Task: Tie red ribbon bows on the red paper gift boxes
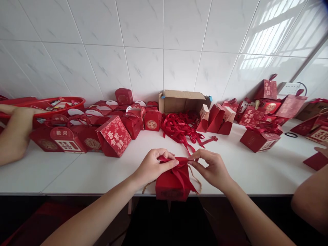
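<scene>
A small red box [170, 188] sits at the table's front edge, with a red ribbon [180, 176] lying over its top. My left hand [156, 165] pinches the ribbon at the box's upper left. At the upper right, the thumb and forefinger of my right hand [211, 167] close on another part of the ribbon. Twisted cord handles [198, 179] hang out at both sides of the box. Just behind it lies a tangled pile of red ribbons [180, 126], spilling from an open cardboard box [181, 95].
Many red gift boxes [115, 136] crowd the left, beside a red basin [80, 101]. More boxes [261, 140] stand right. Other people's arms reach in at both sides. A power strip [288, 89] and a black ring [291, 135] are at the right.
</scene>
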### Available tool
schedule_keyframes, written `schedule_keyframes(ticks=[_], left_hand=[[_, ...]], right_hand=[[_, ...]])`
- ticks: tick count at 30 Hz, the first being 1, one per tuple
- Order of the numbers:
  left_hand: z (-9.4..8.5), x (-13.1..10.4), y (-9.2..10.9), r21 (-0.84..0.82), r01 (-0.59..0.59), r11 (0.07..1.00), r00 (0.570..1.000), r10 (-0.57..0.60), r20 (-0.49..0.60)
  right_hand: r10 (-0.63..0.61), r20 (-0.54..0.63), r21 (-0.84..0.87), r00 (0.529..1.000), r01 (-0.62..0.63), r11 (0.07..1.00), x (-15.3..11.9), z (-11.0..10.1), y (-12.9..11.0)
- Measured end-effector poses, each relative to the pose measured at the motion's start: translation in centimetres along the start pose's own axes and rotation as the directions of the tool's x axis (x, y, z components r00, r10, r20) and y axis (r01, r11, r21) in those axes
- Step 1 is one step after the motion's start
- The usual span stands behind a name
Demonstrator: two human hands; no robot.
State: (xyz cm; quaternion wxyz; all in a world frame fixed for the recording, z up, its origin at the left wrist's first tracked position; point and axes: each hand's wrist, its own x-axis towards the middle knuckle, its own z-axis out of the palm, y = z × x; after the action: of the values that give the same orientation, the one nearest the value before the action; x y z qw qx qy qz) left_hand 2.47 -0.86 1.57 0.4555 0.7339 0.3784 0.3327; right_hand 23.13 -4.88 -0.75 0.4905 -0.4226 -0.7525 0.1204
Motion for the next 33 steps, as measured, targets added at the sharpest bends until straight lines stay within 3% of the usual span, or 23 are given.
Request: schedule_keyframes(ticks=[11, 18, 22, 25, 27, 30, 33], left_hand=[[-0.5, 0.3, -0.4, 0.074, 0.034, 0.997, 0.998, -0.038, 0.048], [-0.9, 0.4, -1.1, 0.045, -0.068, 0.997, 0.991, 0.062, 0.119], [-1.4, -0.6, -1.5, -0.005, -0.184, 0.983, 0.981, 0.184, 0.069], [-1.3, -2.0, -1.2, 0.148, -0.311, 0.939, 0.948, 0.318, -0.026], [-1.0, -2.8, -0.5, 0.329, -0.371, 0.868, 0.918, 0.397, -0.013], [-0.2, -3.2, 0.6, 0.535, -0.406, 0.741, 0.888, 0.458, 0.039], [0.7, -2.5, 1.3, 0.630, -0.409, 0.660, 0.884, 0.457, 0.096]], right_hand=[[0.029, -0.064, -0.018, 0.998, -0.030, 0.999, -0.9, -0.4, 0.6], [0.111, -0.104, -0.014, 0.988, -0.113, 0.993, -1.1, -0.1, 1.2], [0.036, -0.014, -0.006, 0.999, -0.036, 0.999, -1.6, -1.5, 0.6], [-0.032, 0.172, 0.003, 0.985, 0.032, 0.999, -2.1, -2.9, -0.5], [-0.043, 0.264, -0.047, 0.964, 0.057, 0.997, -2.4, -3.5, -1.1], [-0.055, 0.226, -0.148, 0.972, 0.090, 0.985, -2.5, -3.5, -1.4], [-0.083, 0.133, -0.175, 0.988, 0.106, 0.979, -2.4, -3.1, -1.1]])
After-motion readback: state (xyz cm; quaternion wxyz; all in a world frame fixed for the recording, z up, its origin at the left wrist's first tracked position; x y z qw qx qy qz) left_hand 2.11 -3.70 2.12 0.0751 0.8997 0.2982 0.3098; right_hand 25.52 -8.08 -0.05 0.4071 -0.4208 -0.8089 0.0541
